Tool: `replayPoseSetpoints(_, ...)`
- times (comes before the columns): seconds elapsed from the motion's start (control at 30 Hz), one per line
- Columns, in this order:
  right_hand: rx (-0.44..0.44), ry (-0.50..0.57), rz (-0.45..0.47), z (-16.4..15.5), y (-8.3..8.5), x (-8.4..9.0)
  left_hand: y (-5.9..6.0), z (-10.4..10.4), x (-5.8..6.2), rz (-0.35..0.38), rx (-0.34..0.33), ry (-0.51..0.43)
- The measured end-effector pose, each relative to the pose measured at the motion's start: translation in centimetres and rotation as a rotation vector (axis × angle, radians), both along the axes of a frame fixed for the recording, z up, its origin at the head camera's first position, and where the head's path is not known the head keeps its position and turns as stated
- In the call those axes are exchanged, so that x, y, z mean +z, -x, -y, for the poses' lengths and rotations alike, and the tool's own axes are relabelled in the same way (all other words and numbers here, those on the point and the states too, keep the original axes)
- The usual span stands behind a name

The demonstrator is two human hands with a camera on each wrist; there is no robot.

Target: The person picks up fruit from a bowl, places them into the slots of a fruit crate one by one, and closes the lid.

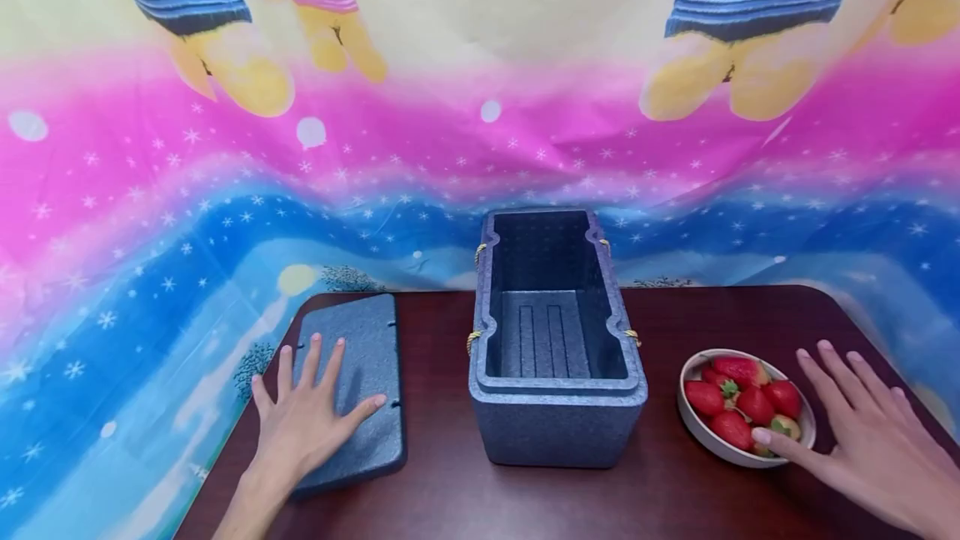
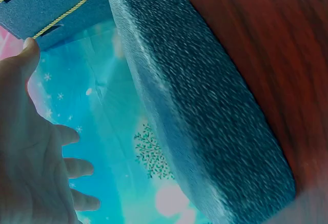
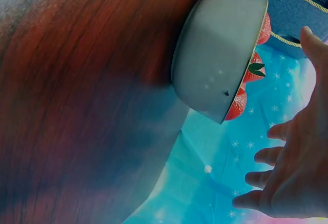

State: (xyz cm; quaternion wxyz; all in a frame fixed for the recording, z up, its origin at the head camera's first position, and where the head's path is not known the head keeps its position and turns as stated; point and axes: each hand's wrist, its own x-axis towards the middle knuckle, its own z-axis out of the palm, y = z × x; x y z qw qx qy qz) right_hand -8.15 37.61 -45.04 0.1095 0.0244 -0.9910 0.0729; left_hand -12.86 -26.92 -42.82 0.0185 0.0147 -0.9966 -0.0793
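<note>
My left hand [image 1: 303,419] is spread with straight fingers above a flat dark grey foam lid [image 1: 367,357] on the left of the table. In the left wrist view a gap shows between that hand [image 2: 31,147] and the lid's thick edge [image 2: 205,106]. To the right, my right hand [image 1: 877,432] hovers with spread fingers beside a white bowl [image 1: 712,444] heaped with red strawberries [image 1: 731,430]. Its thumb overlaps the bowl's rim in the head view; the right wrist view shows the hand [image 3: 297,157] apart from the bowl [image 3: 215,55]. Neither hand holds anything.
An uncovered grey foam box [image 1: 558,432] stands mid-table between the hands, with yellow rope [image 1: 472,342] at its sides. Its ribbed floor [image 1: 543,340] shows. Behind the dark wood table [image 1: 438,440] hangs a colourful printed cloth [image 1: 450,148].
</note>
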Motion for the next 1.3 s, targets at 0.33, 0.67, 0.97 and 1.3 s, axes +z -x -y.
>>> replayPoseSetpoints(0.33,0.041,0.031,0.031,1.0,0.6,0.2,0.8,-2.3,0.6,-0.056,-0.049,-0.018)
replayPoseSetpoints(0.67,0.057,0.052,0.055,2.0,1.4,0.8,1.8,-5.1,1.6,-0.091,-0.093,-0.04)
replayPoseSetpoints(0.97,0.109,0.066,0.065,2.9,1.9,1.4,2.4,-7.2,2.4,-0.135,-0.141,-0.099)
replayPoseSetpoints(1.3,0.208,0.16,-0.018,3.5,2.2,1.4,2.8,-9.0,3.6,-0.176,-0.229,-0.245)
